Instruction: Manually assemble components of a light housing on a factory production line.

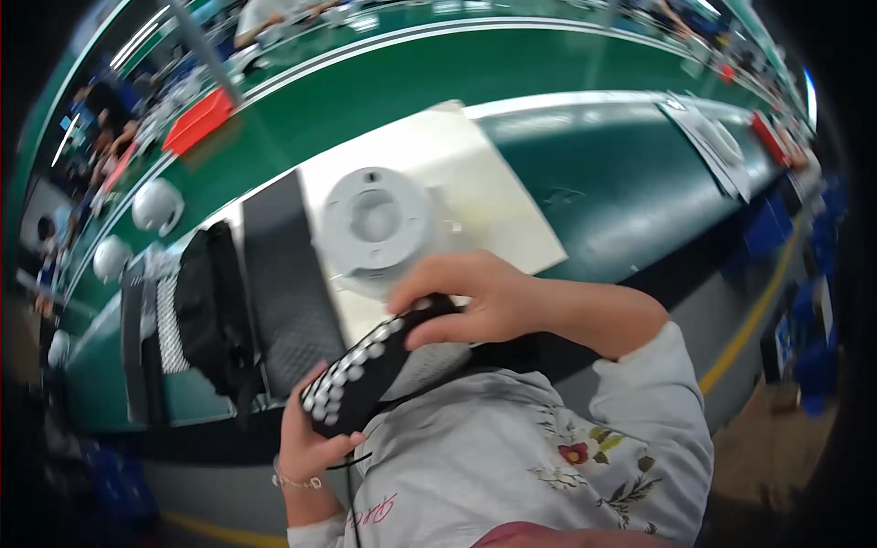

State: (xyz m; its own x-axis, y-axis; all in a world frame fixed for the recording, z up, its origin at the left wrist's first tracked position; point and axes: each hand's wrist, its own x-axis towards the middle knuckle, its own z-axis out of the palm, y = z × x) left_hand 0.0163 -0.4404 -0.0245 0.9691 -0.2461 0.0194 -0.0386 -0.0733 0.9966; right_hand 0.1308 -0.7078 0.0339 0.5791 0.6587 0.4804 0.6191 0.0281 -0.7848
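Observation:
Between my hands, close to my body, is a dark strip-like piece (365,365) with rows of small white round bits along one side; its exact kind I cannot make out. My left hand (312,437) grips its lower left end, fingers wrapped round the edge. At the upper right end, my right hand (470,301) pinches it between thumb and fingers. Just beyond my right hand, a round white plastic housing (375,219) with a raised centre ring lies on a cream board (512,210).
Left of the board lie a dark grey mat (288,265), a black bag-like bundle (215,301) and a white perforated strip (169,324). White domes (157,206) and a red tray (199,121) stand farther left. Papers (708,146) rest at the right. Other people work beyond the green bench.

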